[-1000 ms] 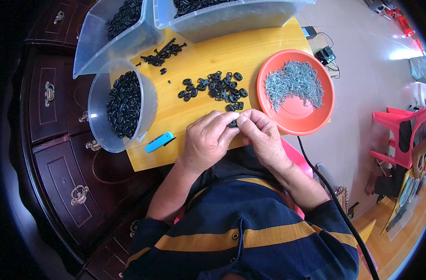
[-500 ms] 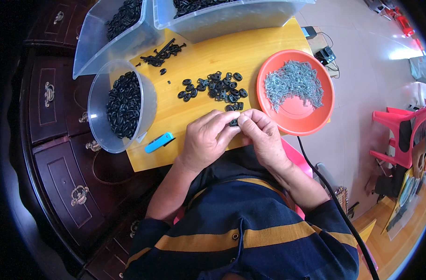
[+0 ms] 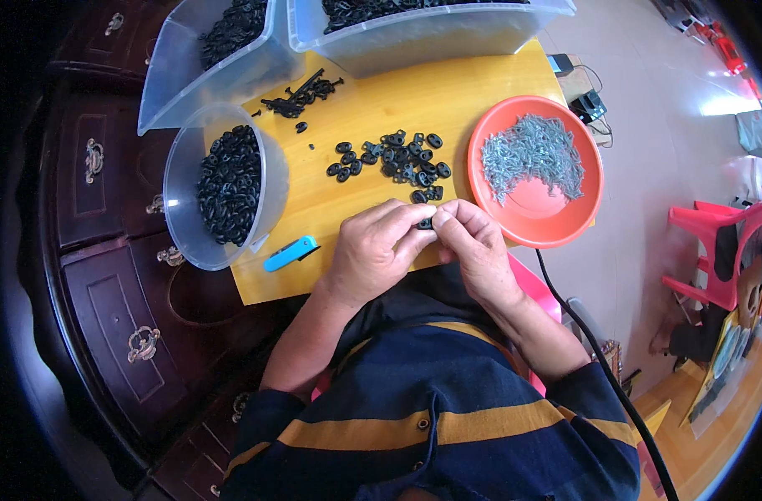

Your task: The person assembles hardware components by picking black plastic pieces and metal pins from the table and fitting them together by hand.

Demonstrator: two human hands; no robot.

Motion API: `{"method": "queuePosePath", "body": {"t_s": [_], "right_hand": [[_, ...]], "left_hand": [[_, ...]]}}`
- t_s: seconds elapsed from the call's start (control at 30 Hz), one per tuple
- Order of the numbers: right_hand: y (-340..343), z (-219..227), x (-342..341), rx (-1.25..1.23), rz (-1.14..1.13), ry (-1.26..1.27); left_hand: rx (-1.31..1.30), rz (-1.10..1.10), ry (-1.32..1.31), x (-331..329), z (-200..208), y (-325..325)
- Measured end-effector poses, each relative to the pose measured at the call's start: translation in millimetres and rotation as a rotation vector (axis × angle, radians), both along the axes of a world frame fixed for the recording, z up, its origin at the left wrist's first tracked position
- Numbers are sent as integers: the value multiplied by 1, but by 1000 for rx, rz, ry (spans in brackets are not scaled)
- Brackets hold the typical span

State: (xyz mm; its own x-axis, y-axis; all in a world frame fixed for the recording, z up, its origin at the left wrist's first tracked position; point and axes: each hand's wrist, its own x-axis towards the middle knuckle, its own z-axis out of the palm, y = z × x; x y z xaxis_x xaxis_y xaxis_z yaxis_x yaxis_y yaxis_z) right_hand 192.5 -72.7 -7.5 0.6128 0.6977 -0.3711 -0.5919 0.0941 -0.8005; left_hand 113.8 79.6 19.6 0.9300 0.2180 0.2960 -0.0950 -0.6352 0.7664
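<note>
Close to the table's near edge, my left hand (image 3: 372,252) pinches a small black oval plastic piece (image 3: 425,224) between thumb and fingers. My right hand (image 3: 478,255) meets it from the right, thumb and fingertips pressed together at the same piece. Whether the right fingers also hold a small pin is hidden. Just beyond my fingertips lies a loose group of black oval plastic pieces (image 3: 404,159), some with two holes. An orange-red round dish (image 3: 535,224) right of them holds a heap of small silvery metal pins (image 3: 531,154).
A clear round tub (image 3: 272,188) of black pieces stands left, near a blue-handled cutter (image 3: 289,254). Two clear bins (image 3: 431,37) with black parts sit at the back. Black plastic scraps (image 3: 297,98) lie on the yellow table (image 3: 381,100). A black cable (image 3: 577,317) runs past my right arm.
The whole view has shifted slightly, so the table things appear a little further right. Both hands stay together on the black piece, with hardly any change of grip.
</note>
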Motion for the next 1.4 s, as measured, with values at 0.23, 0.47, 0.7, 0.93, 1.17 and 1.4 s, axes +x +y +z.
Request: {"method": "queuePosePath", "body": {"t_s": [0.23,0.47,0.7,0.93,1.17,1.4], "right_hand": [[-3,0,-4,-19,21,-29],[-1,-1,-6,-18,134,-11],[1,1,-9,-21,227,-10],[1,0,-13,-16,348,-137],[-1,4,-12,-66,466,-407],[-2,6,-12,-92,454,-399]], "left_hand": [[-127,-34,110,-4,17,2],[51,45,174,1,65,56],[-96,369,-364,30,104,103],[25,54,192,4,20,36],[179,20,117,11,-11,18],[290,18,144,10,-17,21]]}}
